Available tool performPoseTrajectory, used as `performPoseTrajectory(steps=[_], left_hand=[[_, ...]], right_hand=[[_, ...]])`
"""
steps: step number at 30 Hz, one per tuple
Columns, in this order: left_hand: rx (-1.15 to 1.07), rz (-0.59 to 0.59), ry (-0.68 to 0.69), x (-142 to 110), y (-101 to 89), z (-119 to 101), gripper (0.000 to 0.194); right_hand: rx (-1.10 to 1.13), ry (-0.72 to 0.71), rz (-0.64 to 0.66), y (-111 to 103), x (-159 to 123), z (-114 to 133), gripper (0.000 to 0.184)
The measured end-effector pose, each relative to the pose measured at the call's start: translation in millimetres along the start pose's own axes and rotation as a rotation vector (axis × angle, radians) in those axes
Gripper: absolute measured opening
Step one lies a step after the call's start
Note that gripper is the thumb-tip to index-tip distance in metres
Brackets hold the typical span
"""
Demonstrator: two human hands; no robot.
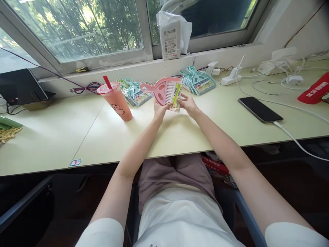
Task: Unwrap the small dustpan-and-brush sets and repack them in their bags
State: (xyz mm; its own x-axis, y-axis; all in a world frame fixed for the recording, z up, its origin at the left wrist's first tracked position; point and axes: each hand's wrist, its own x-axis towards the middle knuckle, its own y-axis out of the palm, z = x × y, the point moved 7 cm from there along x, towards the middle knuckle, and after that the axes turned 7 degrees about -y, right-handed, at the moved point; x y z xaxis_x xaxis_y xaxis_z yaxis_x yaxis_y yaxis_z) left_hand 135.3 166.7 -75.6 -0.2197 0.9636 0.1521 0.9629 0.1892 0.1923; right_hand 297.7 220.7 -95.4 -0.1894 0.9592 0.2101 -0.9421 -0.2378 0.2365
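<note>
From my remote seat, I look through the head camera down onto a pale counter (205, 127) below a window. A pink mini dustpan-and-brush set (159, 86) is held up above it, near the middle, its handle pointing left. The left hand (159, 111) grips the pan's lower edge; the right hand (189, 104) pinches the right edge, by the yellow printed label (176, 96). Behind are similar sets in teal, one group (137, 95) at left, another (202, 82) at right; a lidded drink cup (118, 104) stands to the left. I judge the step in hand to be handling or inspecting this set; the next move calls for a steady left grip while the right fingers work around the label
</note>
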Motion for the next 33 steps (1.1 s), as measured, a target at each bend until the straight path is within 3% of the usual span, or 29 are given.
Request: performPoseTrajectory(steps=[7,14,20,25,30,33], left_hand=[[0.043,0.143,-0.193,-12.8,14.7,2.6,0.059],[0.205,0.172,-0.250,-19.5,17.2,1.8,0.062],[0.215,0.117,-0.214,-19.5,17.2,2.4,0.068],[0.202,0.091,-0.155,-20.5,19.5,3.2,0.070],[0.334,0.293,-0.142,-16.7,24.1,-3.4,0.057],[0.593,0.374,-0.006,-3.6,22.4,-10.6,0.051]], right_hand=[[0.076,0.059,-0.150,-23.5,4.2,1.1,0.060],[0.077,0.111,-0.175,-25.8,-1.1,6.0,0.035],[0.050,0.109,-0.175,-23.2,-3.5,5.6,0.016],[0.053,0.097,-0.171,-25.5,-2.4,1.8,0.023],[0.105,0.018,-0.180,-34.9,4.9,8.3,0.025],[0.159,-0.064,-0.233,-48.2,11.3,19.5,0.024]])
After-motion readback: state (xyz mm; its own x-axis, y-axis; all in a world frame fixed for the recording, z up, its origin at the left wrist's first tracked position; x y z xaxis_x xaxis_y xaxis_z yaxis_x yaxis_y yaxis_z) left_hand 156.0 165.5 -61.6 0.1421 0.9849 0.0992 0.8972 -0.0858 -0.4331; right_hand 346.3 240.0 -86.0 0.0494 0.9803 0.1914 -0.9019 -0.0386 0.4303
